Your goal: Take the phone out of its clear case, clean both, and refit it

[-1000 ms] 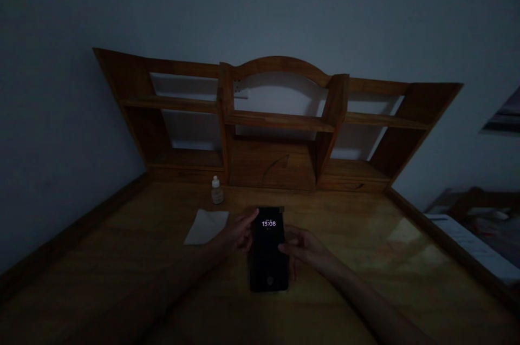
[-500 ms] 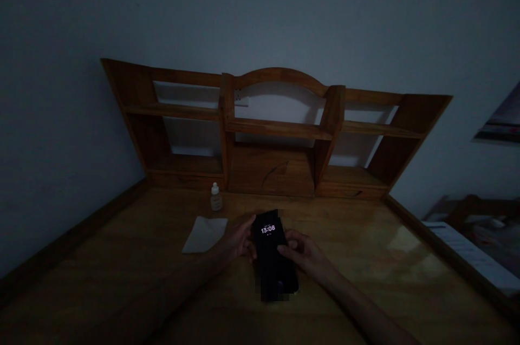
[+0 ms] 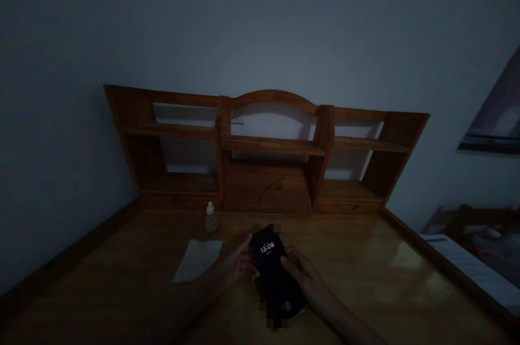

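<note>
A black smartphone (image 3: 273,272) is held between my two hands above the desk, its dark screen showing 13:08 in white digits. My left hand (image 3: 240,264) is closed on its left edge, fingers partly behind it. Along the opposite edge my right hand (image 3: 300,268) grips, with the thumb over the front. Left of the phone lies a folded white cloth or tissue (image 3: 197,261), close by my left forearm. Beyond it stands a small dropper bottle (image 3: 210,219) with a white top. Blurred blocks cover parts of the phone's top and bottom.
The wooden desk (image 3: 349,258) has raised edges at both sides. A wooden shelf unit (image 3: 274,145) runs along its back against the wall. White sheets or a white surface (image 3: 475,269) lie beyond the right edge. The room is dim.
The view has tilted up, so the shelf, bottle and cloth sit lower. The phone has turned slightly, its lower end swinging to the right. Both hands keep their hold.
</note>
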Tool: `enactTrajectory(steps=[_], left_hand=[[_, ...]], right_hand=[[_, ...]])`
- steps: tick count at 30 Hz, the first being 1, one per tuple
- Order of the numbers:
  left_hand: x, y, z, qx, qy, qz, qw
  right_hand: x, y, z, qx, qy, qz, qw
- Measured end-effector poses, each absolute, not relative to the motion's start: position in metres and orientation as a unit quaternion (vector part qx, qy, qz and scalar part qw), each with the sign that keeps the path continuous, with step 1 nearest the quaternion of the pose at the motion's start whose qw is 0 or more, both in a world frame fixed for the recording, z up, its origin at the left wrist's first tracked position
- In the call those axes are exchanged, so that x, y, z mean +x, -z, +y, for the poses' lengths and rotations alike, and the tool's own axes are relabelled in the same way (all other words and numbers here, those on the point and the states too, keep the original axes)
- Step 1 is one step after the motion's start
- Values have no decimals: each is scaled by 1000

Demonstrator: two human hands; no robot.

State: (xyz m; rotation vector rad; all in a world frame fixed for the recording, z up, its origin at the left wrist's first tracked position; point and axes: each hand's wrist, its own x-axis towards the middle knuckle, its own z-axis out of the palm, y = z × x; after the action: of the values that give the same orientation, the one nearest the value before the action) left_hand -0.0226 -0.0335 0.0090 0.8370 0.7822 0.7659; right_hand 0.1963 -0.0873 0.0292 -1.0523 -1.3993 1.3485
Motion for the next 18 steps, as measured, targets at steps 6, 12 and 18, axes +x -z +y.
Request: enactTrajectory(steps=[6, 12, 18], left_hand=[[-22, -12, -33, 374, -354, 360, 778], [-24, -10, -32, 380, -351, 360, 776], [-19, -8, -35, 399, -358, 367, 760]], right_hand=[[196, -23, -85, -369, -565, -591, 443], [197, -26, -88, -361, -563, -594, 447], [198, -24, -87, -367, -555, -597, 448]])
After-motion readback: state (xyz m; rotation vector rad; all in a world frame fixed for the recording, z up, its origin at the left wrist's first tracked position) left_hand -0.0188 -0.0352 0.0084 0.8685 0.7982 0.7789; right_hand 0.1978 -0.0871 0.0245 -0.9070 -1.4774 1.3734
